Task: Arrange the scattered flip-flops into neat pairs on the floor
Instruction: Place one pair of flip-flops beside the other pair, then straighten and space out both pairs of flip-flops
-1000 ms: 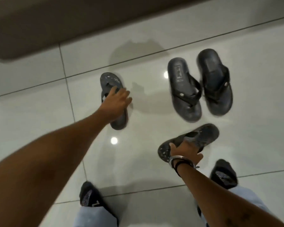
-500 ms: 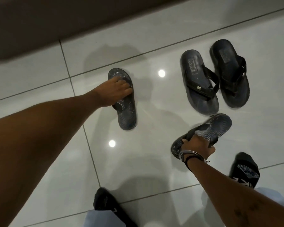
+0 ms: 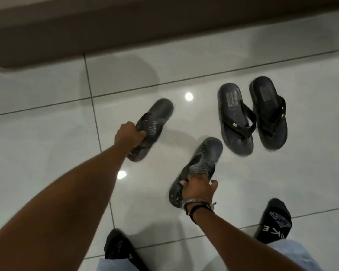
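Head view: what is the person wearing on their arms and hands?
Both arms are bare, with no sleeves in view and no gloves. The left hand and wrist carry nothing. Just behind the right hand, the wrist wears a thin silver metal bangle and a dark cord or thread band beside it.

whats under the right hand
The right hand grips a patterned grey flip-flop near its strap; its heel end points up-right and its toe end shows below the wrist. The part beneath the palm is hidden, as is whether it touches the floor.
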Demonstrator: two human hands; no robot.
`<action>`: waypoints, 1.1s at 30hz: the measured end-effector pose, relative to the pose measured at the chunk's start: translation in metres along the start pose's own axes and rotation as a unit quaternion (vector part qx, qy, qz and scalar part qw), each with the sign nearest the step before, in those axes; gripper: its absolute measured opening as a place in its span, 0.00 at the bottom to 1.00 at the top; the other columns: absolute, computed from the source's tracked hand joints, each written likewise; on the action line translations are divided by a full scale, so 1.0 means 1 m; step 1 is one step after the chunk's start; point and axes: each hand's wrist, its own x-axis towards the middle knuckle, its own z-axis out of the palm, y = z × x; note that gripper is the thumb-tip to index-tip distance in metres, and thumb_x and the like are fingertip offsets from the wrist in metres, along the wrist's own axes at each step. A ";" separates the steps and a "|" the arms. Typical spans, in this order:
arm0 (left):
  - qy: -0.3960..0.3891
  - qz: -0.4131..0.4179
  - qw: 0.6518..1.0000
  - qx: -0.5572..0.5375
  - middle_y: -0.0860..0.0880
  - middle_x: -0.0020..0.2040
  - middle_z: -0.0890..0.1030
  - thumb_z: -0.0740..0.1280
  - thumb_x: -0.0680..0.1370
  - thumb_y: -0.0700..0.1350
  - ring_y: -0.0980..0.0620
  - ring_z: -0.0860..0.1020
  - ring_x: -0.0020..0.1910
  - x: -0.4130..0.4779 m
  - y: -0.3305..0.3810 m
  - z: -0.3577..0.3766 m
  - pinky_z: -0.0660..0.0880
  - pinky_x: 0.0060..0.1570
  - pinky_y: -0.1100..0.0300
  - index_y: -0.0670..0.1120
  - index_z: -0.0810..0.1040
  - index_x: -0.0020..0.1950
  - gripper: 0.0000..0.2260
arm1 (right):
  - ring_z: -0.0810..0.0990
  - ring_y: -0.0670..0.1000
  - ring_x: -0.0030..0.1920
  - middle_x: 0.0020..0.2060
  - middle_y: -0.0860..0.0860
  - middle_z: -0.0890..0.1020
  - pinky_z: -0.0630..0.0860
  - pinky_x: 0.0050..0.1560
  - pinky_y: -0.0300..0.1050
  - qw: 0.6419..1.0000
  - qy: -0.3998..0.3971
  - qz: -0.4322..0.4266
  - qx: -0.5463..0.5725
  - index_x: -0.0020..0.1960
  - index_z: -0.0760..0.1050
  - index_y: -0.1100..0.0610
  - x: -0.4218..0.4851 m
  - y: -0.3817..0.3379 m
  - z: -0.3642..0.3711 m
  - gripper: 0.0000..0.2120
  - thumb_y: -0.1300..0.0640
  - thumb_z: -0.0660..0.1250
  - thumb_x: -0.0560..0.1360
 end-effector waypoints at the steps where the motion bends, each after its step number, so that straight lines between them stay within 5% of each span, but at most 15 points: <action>1: 0.006 -0.059 0.995 -0.079 0.37 0.51 0.82 0.70 0.70 0.52 0.36 0.81 0.49 -0.008 -0.003 0.008 0.78 0.48 0.49 0.36 0.77 0.54 0.22 | 0.73 0.56 0.60 0.56 0.53 0.79 0.63 0.64 0.58 1.000 -0.002 -0.004 -0.010 0.55 0.79 0.54 0.009 -0.004 -0.004 0.11 0.52 0.63 0.76; 5: 0.016 -0.228 0.919 -0.321 0.38 0.47 0.84 0.70 0.69 0.52 0.39 0.83 0.47 -0.034 -0.008 0.038 0.81 0.50 0.48 0.36 0.78 0.56 0.23 | 0.74 0.57 0.60 0.55 0.54 0.80 0.63 0.63 0.61 0.994 -0.008 -0.083 -0.075 0.53 0.79 0.54 0.056 -0.016 -0.029 0.10 0.51 0.65 0.75; 8: 0.030 -0.264 0.871 -0.413 0.40 0.37 0.84 0.69 0.69 0.51 0.43 0.84 0.40 -0.039 -0.004 0.049 0.82 0.46 0.48 0.37 0.78 0.52 0.20 | 0.74 0.57 0.60 0.54 0.53 0.80 0.63 0.63 0.61 0.985 0.010 -0.132 -0.109 0.52 0.79 0.53 0.089 -0.028 -0.040 0.09 0.52 0.66 0.74; 11: 0.036 -0.275 0.857 -0.434 0.39 0.42 0.85 0.70 0.68 0.50 0.42 0.84 0.40 -0.036 -0.003 0.054 0.82 0.46 0.49 0.36 0.79 0.51 0.20 | 0.73 0.58 0.61 0.53 0.53 0.80 0.62 0.64 0.61 0.979 -0.003 -0.159 -0.129 0.53 0.78 0.53 0.110 -0.039 -0.046 0.09 0.53 0.65 0.74; 21: 0.065 -0.267 0.895 -0.351 0.41 0.46 0.83 0.70 0.72 0.52 0.40 0.82 0.46 -0.044 0.003 0.052 0.78 0.44 0.54 0.38 0.78 0.48 0.17 | 0.68 0.56 0.65 0.57 0.51 0.79 0.58 0.66 0.60 0.944 0.002 -0.238 -0.229 0.56 0.78 0.52 0.121 -0.061 -0.054 0.11 0.53 0.63 0.76; 27: 0.277 -0.110 0.950 -0.093 0.41 0.51 0.77 0.61 0.77 0.57 0.42 0.76 0.51 -0.053 0.046 0.039 0.73 0.50 0.49 0.39 0.78 0.55 0.21 | 0.69 0.56 0.65 0.62 0.54 0.74 0.57 0.68 0.61 0.950 0.106 -0.263 -0.132 0.60 0.76 0.52 0.123 -0.049 -0.064 0.14 0.51 0.64 0.75; 30: 0.199 -0.091 0.976 -0.007 0.39 0.55 0.80 0.59 0.75 0.64 0.40 0.75 0.56 -0.041 0.069 0.039 0.70 0.56 0.45 0.39 0.79 0.55 0.28 | 0.70 0.56 0.66 0.67 0.55 0.72 0.59 0.68 0.61 0.963 0.152 -0.202 -0.089 0.64 0.73 0.53 0.134 -0.026 -0.080 0.17 0.52 0.63 0.76; 33: 0.090 -0.126 0.987 0.037 0.39 0.57 0.81 0.60 0.72 0.69 0.39 0.75 0.60 -0.026 0.085 0.043 0.66 0.61 0.44 0.41 0.80 0.56 0.33 | 0.61 0.57 0.73 0.74 0.57 0.62 0.58 0.72 0.61 0.978 0.081 -0.131 -0.137 0.71 0.65 0.54 0.152 0.002 -0.096 0.25 0.52 0.65 0.76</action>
